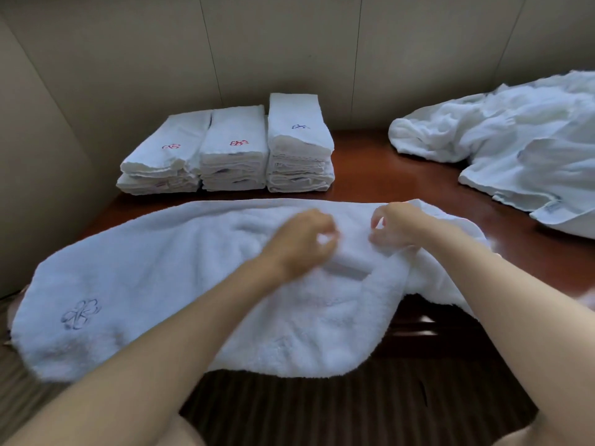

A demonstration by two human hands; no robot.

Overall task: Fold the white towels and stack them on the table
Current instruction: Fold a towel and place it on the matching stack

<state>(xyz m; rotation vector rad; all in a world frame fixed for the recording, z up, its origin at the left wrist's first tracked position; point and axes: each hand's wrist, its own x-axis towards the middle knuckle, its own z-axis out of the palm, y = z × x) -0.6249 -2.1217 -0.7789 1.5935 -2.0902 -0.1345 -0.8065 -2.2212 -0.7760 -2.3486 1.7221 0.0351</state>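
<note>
A large white towel (154, 284) with a blue embroidered mark near its left end lies spread across the front of the brown table (370, 175), its near edge hanging over. My left hand (299, 243) pinches a fold of the towel near its middle. A little to the right, my right hand (396, 225) grips the bunched fabric. Both hands are slightly blurred. At the back stand three stacks of folded white towels (231, 149), side by side, the right one tallest.
A loose heap of unfolded white towels (515, 140) covers the table's right side. Beige wall panels (289, 43) close the back and left. Dark striped floor (322, 407) shows below the table's front edge.
</note>
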